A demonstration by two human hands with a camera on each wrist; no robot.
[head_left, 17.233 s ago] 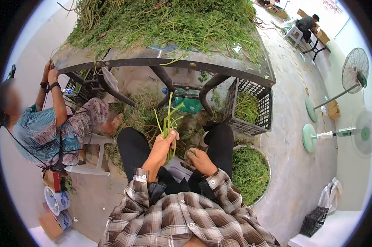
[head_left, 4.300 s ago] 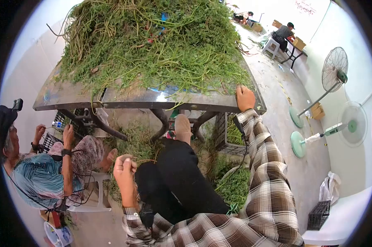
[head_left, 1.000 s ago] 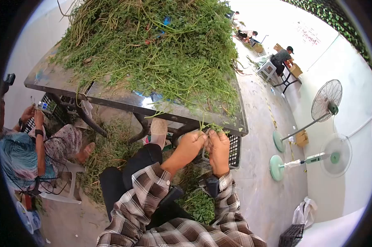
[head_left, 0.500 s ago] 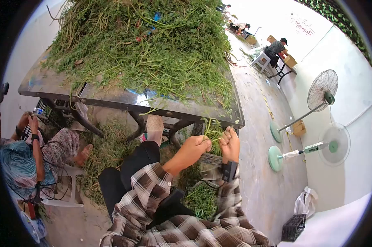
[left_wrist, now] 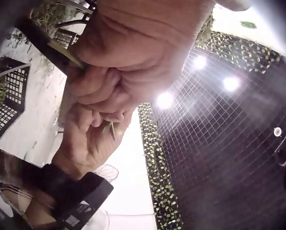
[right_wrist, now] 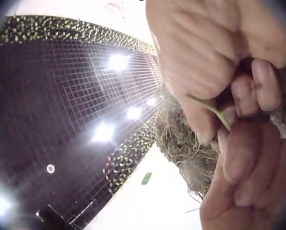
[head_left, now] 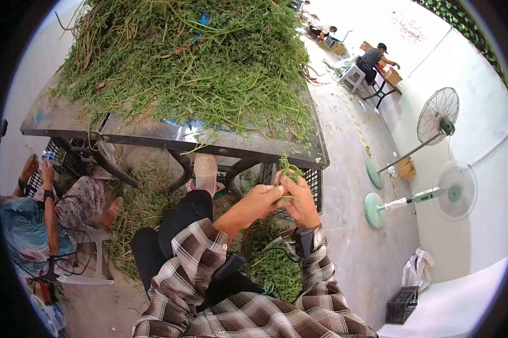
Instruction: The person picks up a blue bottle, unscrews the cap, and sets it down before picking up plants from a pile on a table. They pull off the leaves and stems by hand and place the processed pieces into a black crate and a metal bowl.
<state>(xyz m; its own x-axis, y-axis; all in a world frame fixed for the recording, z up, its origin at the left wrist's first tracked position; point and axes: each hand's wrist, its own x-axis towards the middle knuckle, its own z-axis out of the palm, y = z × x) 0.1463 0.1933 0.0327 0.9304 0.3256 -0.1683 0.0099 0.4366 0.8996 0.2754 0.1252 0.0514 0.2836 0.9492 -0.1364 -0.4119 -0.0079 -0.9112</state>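
In the head view both hands meet just in front of the table's near right corner. My left hand has its fingers curled in and grips thin leafy green stems, most of their length hidden by the hands. Against it, the right hand pinches the same stems with thumb and fingers. A short pale green stem shows between the fingers in the right wrist view. In the left wrist view a stem end pokes out beside the right hand's fingertips.
A big heap of leafy greens covers the table. Below the hands is a round container of greens; a black crate stands under the table corner. Another person sits at left. Fans stand at right.
Earlier my left hand held a longer bunch over the lap, then the hands were apart, the right at the table edge. Over the last half second they draw together around the stems.
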